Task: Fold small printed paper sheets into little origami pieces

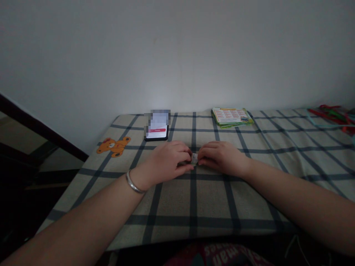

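Between my two hands, low over the checked cloth, is a small pale piece with fine print [194, 159], perhaps folded paper; most of it is hidden by fingers. My left hand [173, 159], with a silver bangle at the wrist, closes its fingers and thumb on the piece's left end. From the other side, my right hand [217, 157] pinches the right end with curled fingers. Just beyond my left hand lies a phone [157, 127] with its screen lit and partly blurred out.
A stack of printed leaflets [232, 116] lies at the back near the wall. Red, green and pale blue strips [332, 116] are heaped at the far right. An orange teddy bear cutout [113, 147] lies near the left edge of the checked tablecloth [177, 207].
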